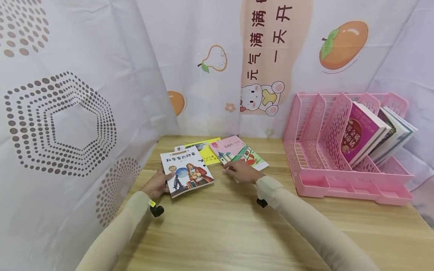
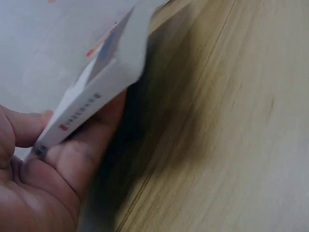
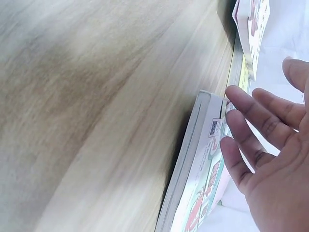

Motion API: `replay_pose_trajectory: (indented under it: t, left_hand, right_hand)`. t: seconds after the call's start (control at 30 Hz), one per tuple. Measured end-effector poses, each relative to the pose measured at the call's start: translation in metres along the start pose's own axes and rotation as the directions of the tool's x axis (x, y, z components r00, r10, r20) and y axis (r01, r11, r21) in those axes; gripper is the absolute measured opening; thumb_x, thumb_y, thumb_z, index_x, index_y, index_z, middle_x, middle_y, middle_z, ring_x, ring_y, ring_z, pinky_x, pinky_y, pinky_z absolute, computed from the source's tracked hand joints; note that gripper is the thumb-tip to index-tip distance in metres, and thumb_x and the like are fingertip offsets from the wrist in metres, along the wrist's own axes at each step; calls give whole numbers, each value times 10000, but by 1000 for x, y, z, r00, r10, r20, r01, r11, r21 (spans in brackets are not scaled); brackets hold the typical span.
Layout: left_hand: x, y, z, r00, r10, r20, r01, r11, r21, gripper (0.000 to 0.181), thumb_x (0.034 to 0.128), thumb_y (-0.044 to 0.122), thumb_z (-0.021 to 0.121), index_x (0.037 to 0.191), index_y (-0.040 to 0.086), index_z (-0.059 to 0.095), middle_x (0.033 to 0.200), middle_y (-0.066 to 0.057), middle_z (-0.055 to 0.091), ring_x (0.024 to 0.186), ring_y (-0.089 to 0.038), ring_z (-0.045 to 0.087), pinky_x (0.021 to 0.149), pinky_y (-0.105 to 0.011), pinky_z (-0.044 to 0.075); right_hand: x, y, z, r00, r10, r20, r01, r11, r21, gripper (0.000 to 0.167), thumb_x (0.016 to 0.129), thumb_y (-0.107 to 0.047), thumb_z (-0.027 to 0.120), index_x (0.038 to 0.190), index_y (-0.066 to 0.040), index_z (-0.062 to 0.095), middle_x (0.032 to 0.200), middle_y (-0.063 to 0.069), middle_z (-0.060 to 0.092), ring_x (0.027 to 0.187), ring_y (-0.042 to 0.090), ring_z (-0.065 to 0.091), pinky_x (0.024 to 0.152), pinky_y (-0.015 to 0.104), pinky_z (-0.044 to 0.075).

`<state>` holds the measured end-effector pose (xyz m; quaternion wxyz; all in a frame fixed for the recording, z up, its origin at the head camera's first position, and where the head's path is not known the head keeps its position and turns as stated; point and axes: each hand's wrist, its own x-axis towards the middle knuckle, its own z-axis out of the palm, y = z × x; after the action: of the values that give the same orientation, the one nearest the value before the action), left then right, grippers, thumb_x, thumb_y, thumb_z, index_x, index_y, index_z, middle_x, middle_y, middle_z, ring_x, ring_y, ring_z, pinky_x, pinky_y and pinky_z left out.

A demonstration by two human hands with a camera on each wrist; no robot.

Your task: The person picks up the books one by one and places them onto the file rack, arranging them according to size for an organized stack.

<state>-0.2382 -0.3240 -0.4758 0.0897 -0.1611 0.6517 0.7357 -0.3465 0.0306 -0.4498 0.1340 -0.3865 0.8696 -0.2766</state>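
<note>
My left hand grips a white paperback by its left edge, thumb on the cover. Its cover shows a long-haired figure in red and a blue globe. The left wrist view has that book's spine between thumb and fingers, tilted up off the wood. A pink book with a green lower cover lies at the back of the table. Beside its near edge is my right hand, its fingers loosely bent in the right wrist view and holding nothing; fingertip contact is unclear. A yellow book is partly hidden behind the white one.
A pink slotted file rack stands on the right of the wooden table. Its right slots hold a purple book and several thinner books, leaning. Printed curtains hang behind and at the left.
</note>
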Motion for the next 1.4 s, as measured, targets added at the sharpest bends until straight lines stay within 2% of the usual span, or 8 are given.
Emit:
replay_pose_trajectory:
  t: [0.17, 0.4, 0.57, 0.87, 1.03, 1.17, 1.23, 1.4]
  left_hand:
    - [0, 3, 4, 1000, 9, -28, -10, 999, -33, 444, 1094, 131, 493, 1444, 146, 219, 1045, -9, 709, 864, -184, 727, 753, -403, 606]
    - [0, 3, 17, 997, 62, 35, -58, 991, -123, 510, 1096, 145, 490, 1459, 185, 135, 1179, -43, 641, 946, -198, 719, 808, -443, 601]
    - [1, 9, 29, 993, 90, 71, -81, 990, -116, 532, 1096, 144, 491, 1489, 214, 139, 1103, -24, 696, 923, -206, 728, 773, -435, 608]
    - [6, 4, 59, 989, 87, 123, -74, 992, -103, 375, 1101, 165, 480, 1383, 210, 236, 1037, -14, 735, 876, -221, 741, 747, -439, 609]
    - [7, 6, 70, 988, 86, 131, -75, 993, -88, 347, 1106, 177, 468, 1384, 209, 263, 1027, -6, 734, 857, -204, 738, 736, -403, 605]
    - [8, 10, 78, 981, 92, 168, -80, 994, -78, 374, 1103, 195, 483, 1405, 197, 263, 1068, -23, 732, 904, -192, 736, 781, -400, 605]
    - [8, 12, 80, 980, 87, 176, -77, 995, -60, 392, 1095, 201, 508, 1416, 197, 284, 1099, -37, 727, 929, -200, 734, 807, -409, 602]
    - [11, 15, 82, 985, 66, 160, -70, 997, 21, 406, 1065, 202, 584, 1407, 189, 367, 1082, -62, 721, 910, -221, 728, 804, -420, 597]
  right_hand:
    - [-1, 1, -4, 1000, 9, -5, -8, 1000, 19, 377, 1082, -342, 549, 1320, -76, 670, 1132, 15, 709, 959, 118, 625, 891, 373, 522]
    - [-5, 2, -7, 1000, 13, -5, -13, 999, 33, 414, 1101, -400, 483, 1282, -88, 685, 1046, 12, 703, 875, 134, 599, 846, 366, 499]
    - [-8, 0, -6, 999, 50, -21, -45, 985, 168, 550, 1098, -516, 404, 1207, -73, 712, 1026, 86, 725, 911, 219, 639, 851, 388, 497]
    - [-9, -7, -1, 991, 130, 18, -124, 886, 446, 438, 1032, -518, 577, 883, -107, 604, 717, 25, 515, 636, 167, 462, 624, 329, 419]
    - [-9, -1, -1, 979, 194, 64, -187, 725, 662, 434, 988, -427, 690, 783, -103, 487, 606, -6, 343, 522, 171, 312, 549, 353, 332]
    - [-10, 2, -3, 966, 211, 148, -251, 638, 728, 355, 947, -442, 732, 802, -134, 630, 575, -41, 492, 459, 121, 310, 478, 299, 304]
    - [-11, 3, -5, 962, 196, 188, -270, 617, 739, 325, 947, -426, 735, 826, -127, 702, 622, -39, 610, 438, 94, 291, 450, 262, 272]
    - [-17, 6, -8, 973, 110, 204, -228, 617, 754, 381, 992, -342, 704, 714, -82, 686, 567, -15, 539, 416, 114, 187, 429, 270, 213]
